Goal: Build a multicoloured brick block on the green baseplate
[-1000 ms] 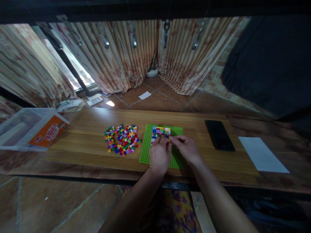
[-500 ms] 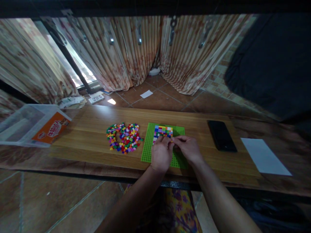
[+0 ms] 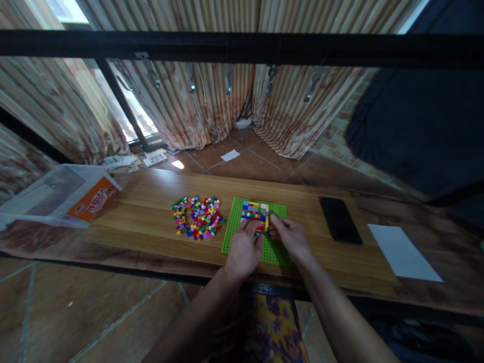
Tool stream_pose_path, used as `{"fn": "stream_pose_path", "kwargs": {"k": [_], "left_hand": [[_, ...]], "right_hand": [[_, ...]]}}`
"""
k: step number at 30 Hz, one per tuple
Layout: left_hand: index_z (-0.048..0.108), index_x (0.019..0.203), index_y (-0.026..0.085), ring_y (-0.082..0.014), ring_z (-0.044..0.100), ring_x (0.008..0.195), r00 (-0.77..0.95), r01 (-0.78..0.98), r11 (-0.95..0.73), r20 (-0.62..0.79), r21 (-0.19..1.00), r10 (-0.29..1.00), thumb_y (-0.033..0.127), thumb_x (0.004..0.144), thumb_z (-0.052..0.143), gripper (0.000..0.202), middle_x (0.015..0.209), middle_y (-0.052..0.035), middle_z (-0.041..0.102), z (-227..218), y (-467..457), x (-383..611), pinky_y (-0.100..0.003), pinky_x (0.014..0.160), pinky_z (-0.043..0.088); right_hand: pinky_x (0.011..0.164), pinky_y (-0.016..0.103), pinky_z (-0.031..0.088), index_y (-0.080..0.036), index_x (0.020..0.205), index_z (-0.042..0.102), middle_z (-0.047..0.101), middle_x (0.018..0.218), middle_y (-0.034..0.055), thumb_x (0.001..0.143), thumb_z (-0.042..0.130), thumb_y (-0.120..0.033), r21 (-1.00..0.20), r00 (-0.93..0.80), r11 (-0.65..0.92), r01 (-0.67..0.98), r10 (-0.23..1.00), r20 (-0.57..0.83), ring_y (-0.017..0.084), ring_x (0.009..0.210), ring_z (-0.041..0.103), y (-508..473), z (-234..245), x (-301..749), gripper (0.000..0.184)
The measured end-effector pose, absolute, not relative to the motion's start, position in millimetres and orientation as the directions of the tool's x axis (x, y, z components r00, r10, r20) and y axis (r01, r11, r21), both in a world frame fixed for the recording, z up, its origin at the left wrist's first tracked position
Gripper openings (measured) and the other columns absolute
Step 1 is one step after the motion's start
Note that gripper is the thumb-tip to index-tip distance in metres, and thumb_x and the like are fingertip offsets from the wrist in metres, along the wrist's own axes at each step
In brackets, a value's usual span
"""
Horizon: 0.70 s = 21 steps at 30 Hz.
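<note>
Crowding the bricks (image 3: 255,208) on the green plate (image 3: 230,237), 2 hands could nudge a piece askew, should a fingertip slip. The left hand (image 3: 244,249) slants in from the near side, fingers bent; the right hand (image 3: 292,236) angles in opposite, fingertips bunched (whether either clasps a brick cannot be told).

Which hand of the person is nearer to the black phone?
Right. The right hand is left of the black phone; the left hand is farther left, over the green baseplate.
</note>
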<state>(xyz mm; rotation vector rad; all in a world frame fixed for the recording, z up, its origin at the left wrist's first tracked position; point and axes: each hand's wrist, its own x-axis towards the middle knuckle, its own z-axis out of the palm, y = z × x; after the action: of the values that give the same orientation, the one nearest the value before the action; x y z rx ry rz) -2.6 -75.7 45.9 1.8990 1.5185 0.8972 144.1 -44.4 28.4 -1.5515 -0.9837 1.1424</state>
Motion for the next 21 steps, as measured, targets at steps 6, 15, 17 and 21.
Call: {"fn": "stream_pose_path", "kwargs": {"k": [6,15,17,21], "left_hand": [[0.063,0.101,0.019,-0.0126,0.063,0.080,0.074,0.591,-0.194,0.188,0.783,0.979,0.011,0.084,0.054,0.021,0.100,-0.0049,0.064,48,-85,-37,-0.026,0.077,0.052],[0.064,0.094,0.019,-0.0166,0.063,0.083,-0.051,0.746,-0.106,0.214,0.658,0.976,0.014,0.085,0.053,0.015,0.091,-0.0053,0.065,29,-92,-94,-0.028,0.075,0.051],[0.064,0.097,0.019,-0.0184,0.063,0.087,-0.097,0.791,-0.060,0.221,0.609,0.970,0.016,0.085,0.054,0.016,0.094,-0.0057,0.066,27,-86,-105,-0.030,0.077,0.051],[0.064,0.101,0.020,-0.0206,0.063,0.091,-0.156,0.861,0.018,0.230,0.509,0.961,0.018,0.085,0.054,0.018,0.101,-0.0067,0.065,30,-69,-123,-0.032,0.078,0.051]], "right_hand": [[0.050,0.028,0.049,-0.016,0.080,0.072,0.072,0.073,0.0087,0.066,0.069,-0.064,-0.954,0.240,-0.235,0.186,0.952,-0.188,0.018,0.057,0.064,-45,25,144,0.050],[0.054,0.032,0.050,-0.016,0.088,0.072,0.073,0.075,0.0083,0.067,0.069,-0.059,-0.928,0.244,-0.238,0.286,0.955,-0.169,0.022,0.061,0.066,-45,15,142,0.048],[0.058,0.033,0.051,-0.017,0.090,0.073,0.074,0.079,0.0089,0.070,0.066,-0.060,-0.916,0.233,-0.191,0.353,0.966,-0.112,0.023,0.065,0.067,-46,20,141,0.047],[0.065,0.033,0.050,-0.018,0.097,0.072,0.074,0.085,0.0094,0.079,0.057,-0.061,-0.890,0.273,-0.106,0.443,0.962,0.021,0.023,0.070,0.068,-57,31,140,0.049]]}}
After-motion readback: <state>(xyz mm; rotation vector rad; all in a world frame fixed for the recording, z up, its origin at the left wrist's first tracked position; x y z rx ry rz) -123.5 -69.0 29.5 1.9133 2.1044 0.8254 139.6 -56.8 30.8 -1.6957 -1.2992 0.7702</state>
